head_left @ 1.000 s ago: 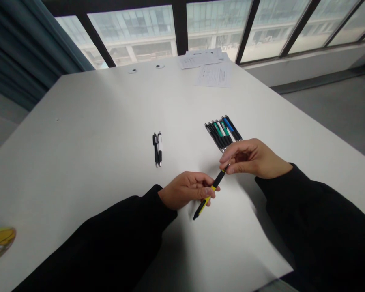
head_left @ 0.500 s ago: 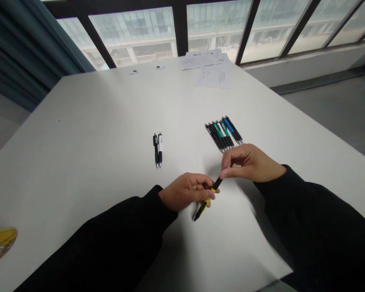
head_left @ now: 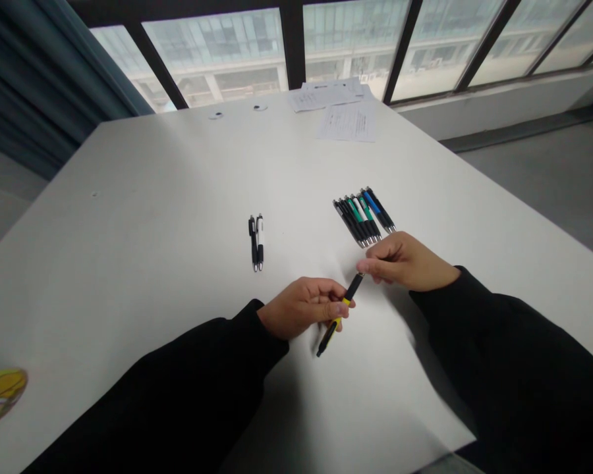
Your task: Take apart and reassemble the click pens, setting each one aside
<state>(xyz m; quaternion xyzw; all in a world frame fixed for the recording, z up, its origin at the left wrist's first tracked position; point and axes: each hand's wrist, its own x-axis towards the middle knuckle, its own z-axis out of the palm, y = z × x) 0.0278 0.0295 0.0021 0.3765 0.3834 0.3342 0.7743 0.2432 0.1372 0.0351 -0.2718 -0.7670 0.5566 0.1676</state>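
My left hand (head_left: 312, 303) grips a yellow and black pen (head_left: 331, 327) by its barrel, between thumb and fingers. The pen slants, its clip end toward me and its black grip section pointing away to the right. At the far end, the thumb and forefinger of my right hand (head_left: 393, 262) pinch the silvery tip, which the fingertips mostly hide. Just beyond my right hand lies a row of several pens (head_left: 363, 217) in black, green, white and blue. Left of that, a black pen (head_left: 254, 243) and a white and black pen (head_left: 260, 242) lie side by side.
The white table (head_left: 178, 178) carries printed papers (head_left: 346, 122) at its far end. Two small white pieces with dark spots (head_left: 260, 107) lie near the far edge. A yellow patterned object (head_left: 2, 395) shows at the left. Windows and a blue curtain (head_left: 54, 59) stand behind.
My right fingers have shifted slightly outward along the pen and closed more, so more of the black grip section shows. The left hand has barely moved; the other pens lie as before.
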